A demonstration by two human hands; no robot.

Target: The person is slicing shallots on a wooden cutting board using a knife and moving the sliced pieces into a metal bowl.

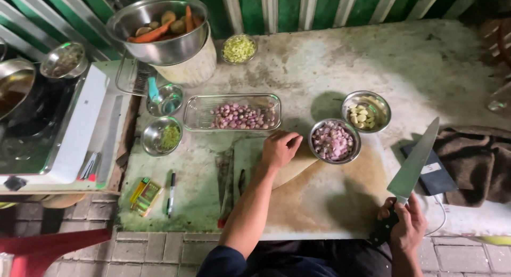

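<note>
Two hands work at a pale cutting board near the front edge of a worn table. The right hand is closed around the black handle of a large knife, blade angled up and away, off the board's right edge. The left hand rests loosely curled, holding nothing, on the board's upper left corner. Just beside it sits a steel bowl of chopped shallots; a bowl of garlic cloves stands behind that. A wire tray of whole shallots lies just beyond the left hand.
</note>
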